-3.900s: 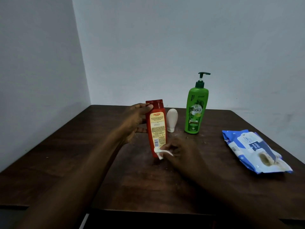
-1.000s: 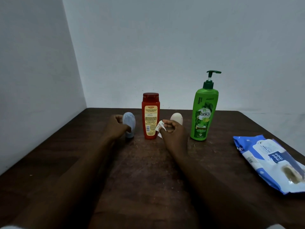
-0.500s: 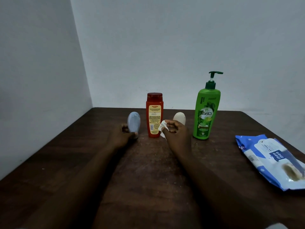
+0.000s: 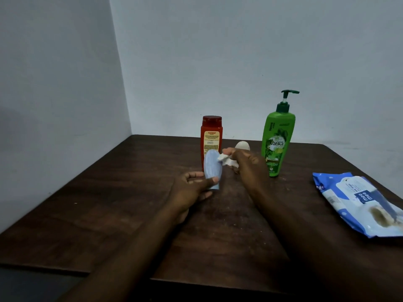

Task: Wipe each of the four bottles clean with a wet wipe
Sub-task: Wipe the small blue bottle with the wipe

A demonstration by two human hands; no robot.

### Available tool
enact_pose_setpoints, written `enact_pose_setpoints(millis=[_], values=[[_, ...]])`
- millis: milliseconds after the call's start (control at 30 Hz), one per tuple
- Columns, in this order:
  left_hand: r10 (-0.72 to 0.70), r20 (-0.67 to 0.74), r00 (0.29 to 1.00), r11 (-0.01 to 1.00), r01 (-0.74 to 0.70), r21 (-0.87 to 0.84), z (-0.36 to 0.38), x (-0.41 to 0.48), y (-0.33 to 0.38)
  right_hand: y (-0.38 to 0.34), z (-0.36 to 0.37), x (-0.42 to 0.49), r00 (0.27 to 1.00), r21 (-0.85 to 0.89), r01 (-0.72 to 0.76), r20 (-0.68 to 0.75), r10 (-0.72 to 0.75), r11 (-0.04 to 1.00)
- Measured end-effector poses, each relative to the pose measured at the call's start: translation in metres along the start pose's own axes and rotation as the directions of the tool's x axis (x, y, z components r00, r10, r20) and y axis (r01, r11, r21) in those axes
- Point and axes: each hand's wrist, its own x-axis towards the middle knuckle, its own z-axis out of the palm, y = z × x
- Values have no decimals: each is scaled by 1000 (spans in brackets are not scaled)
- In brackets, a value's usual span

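left hand [image 4: 192, 190] gripping, right hand [image 4: 248, 165] pinching

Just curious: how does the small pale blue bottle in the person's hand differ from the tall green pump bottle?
The small pale blue bottle is short with a rounded top; the tall green pump bottle is much taller, with a dark green pump. The left hand grips the blue one; the green one stands untouched on the dark wooden table. Both are roughly upright.

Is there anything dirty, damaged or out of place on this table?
The blue wipe pack at the right of the table lies crumpled and has a brownish patch on its front; whether stain or opening, I cannot tell.
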Motion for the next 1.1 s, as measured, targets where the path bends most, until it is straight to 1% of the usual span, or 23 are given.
enact_pose_setpoints(millis=[67,133,267,367,567,767,900,1100], values=[[2,45,999,999,-1,-38,-1,-1,-1,-5,-2,-7,989,-186,149,42,-143,971],[13,85,996,1000,-10,-29,-2,-2,-3,-4,-3,-11,962,-325,272,70,-264,906],[22,107,994,1000,-22,-5,-5,0,-6,-3,-3,-20,933,-365,354,78,-350,861],[15,104,994,999,-11,-41,-7,1,-5,-6,-3,-21,909,-465,397,81,-408,791],[63,134,989,994,-49,-101,-10,1,-7,-5,1,-38,901,-429,433,168,-400,793],[67,169,983,993,-50,-103,-11,1,-9,1,-6,-47,894,-417,447,202,-399,791],[47,209,977,990,-18,-141,-10,1,-8,-5,-6,-42,885,-418,464,174,-432,781],[33,241,970,997,-15,-79,-10,1,-7,-20,1,-14,883,-410,460,122,-453,788]])
